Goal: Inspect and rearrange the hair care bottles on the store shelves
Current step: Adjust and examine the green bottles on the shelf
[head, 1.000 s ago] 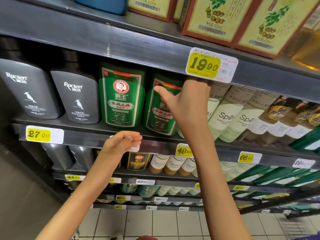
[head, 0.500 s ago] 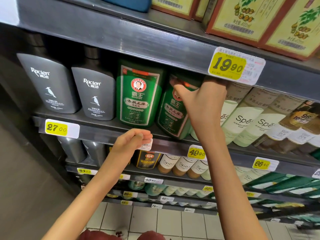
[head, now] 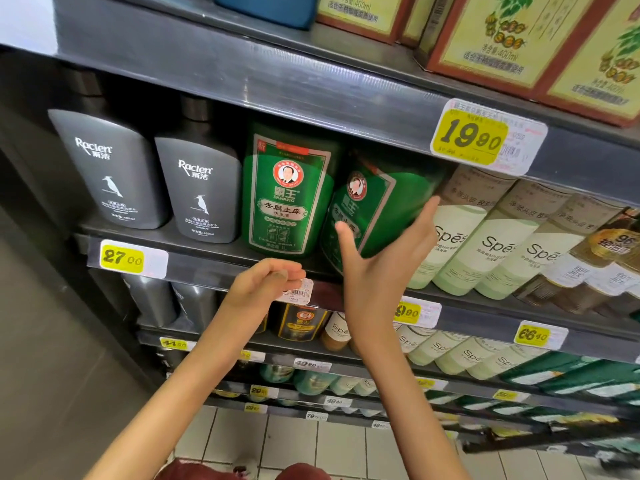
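Note:
Two green shampoo bottles stand in the middle of the eye-level shelf [head: 207, 249]. The left green bottle [head: 287, 195] is upright with its label facing out. The right green bottle [head: 384, 202] leans and is turned so its label points left. My right hand [head: 377, 261] cups its lower part, thumb on the label and fingers round the right side. My left hand [head: 263, 285] is at the shelf's front edge below the upright bottle, fingers pinched on a small white barcode tag [head: 298, 292].
Two grey Raclen bottles [head: 114, 168] stand left of the green ones. Pale green Spes bottles [head: 460, 244] lean in a row on the right. Yellow boxes [head: 512, 32] sit on the shelf above. More bottles fill lower shelves; tiled floor [head: 294, 448] below.
My right hand has slid from the top of the right green bottle down to its lower part, and the bottle now leans and is turned. My left hand stays at the tag.

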The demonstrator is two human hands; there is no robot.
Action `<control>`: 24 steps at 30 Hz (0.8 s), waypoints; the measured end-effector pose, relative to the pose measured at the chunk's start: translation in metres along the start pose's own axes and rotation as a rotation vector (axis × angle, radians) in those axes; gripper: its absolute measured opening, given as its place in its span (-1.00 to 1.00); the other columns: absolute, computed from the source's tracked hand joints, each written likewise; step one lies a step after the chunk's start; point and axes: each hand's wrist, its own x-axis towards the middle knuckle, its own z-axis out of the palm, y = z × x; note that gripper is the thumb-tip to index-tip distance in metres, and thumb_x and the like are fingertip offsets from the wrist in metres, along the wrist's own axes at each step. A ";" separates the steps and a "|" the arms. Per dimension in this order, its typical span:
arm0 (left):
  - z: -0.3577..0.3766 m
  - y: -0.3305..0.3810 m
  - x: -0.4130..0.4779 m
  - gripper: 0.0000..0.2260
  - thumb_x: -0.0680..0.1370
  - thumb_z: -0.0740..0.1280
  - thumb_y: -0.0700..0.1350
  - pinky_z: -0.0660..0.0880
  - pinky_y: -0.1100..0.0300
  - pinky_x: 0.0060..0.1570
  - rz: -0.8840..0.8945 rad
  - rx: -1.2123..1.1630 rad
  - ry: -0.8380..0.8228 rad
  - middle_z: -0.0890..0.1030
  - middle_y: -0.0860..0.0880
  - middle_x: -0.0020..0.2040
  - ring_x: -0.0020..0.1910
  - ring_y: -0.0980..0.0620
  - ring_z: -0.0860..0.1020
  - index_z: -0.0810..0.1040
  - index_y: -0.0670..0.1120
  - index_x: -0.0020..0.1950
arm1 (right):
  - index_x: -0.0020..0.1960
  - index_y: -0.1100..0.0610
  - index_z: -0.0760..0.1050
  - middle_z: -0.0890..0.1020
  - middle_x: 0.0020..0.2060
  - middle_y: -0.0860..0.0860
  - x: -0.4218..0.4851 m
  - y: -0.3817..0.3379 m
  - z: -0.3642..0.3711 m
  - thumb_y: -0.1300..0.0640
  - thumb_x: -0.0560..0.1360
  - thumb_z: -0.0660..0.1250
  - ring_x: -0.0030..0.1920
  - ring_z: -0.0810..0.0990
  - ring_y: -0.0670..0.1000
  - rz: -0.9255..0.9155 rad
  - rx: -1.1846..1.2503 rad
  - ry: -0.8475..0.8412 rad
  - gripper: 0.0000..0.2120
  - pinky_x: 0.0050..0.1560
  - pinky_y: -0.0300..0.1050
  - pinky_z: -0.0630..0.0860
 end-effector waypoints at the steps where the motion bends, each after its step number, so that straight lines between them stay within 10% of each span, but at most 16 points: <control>1: -0.001 0.000 0.000 -0.78 0.61 0.13 -0.21 0.48 0.40 0.06 -0.001 0.002 0.006 0.65 -0.02 0.05 0.03 0.15 0.60 0.56 -0.13 0.11 | 0.51 0.29 -0.06 0.18 0.41 0.25 -0.003 0.003 0.003 0.02 0.38 0.50 0.44 0.13 0.06 0.006 0.014 -0.003 -0.02 0.44 -0.36 0.03; 12: -0.008 -0.007 -0.010 -0.79 0.61 0.15 -0.18 0.43 0.25 0.13 -0.015 0.007 0.004 0.66 0.04 0.02 0.02 0.18 0.61 0.58 -0.06 0.06 | 0.53 0.12 -0.01 0.07 0.23 -0.49 -0.011 0.014 0.017 0.03 0.28 0.57 0.28 0.05 -0.52 0.054 0.162 0.111 0.03 0.31 -0.54 0.05; 16: -0.009 -0.007 -0.012 -0.79 0.61 0.15 -0.18 0.44 0.26 0.13 0.000 0.008 0.020 0.67 0.04 0.02 0.02 0.18 0.61 0.58 -0.08 0.09 | 0.47 -0.08 0.05 0.25 0.38 -0.23 -0.019 0.013 0.006 -0.13 0.20 0.56 0.42 0.25 -0.14 0.145 0.270 0.063 0.01 0.40 -0.01 0.33; 24: 0.005 -0.002 -0.018 -0.82 0.59 0.19 -0.21 0.46 0.43 0.04 0.068 0.057 0.045 0.64 0.07 0.00 0.00 0.26 0.58 0.57 -0.06 0.05 | 0.36 0.04 0.21 0.51 0.22 -0.01 -0.005 0.009 -0.016 -0.04 0.21 0.58 0.19 0.54 -0.03 0.194 0.255 -0.062 -0.14 0.18 -0.05 0.53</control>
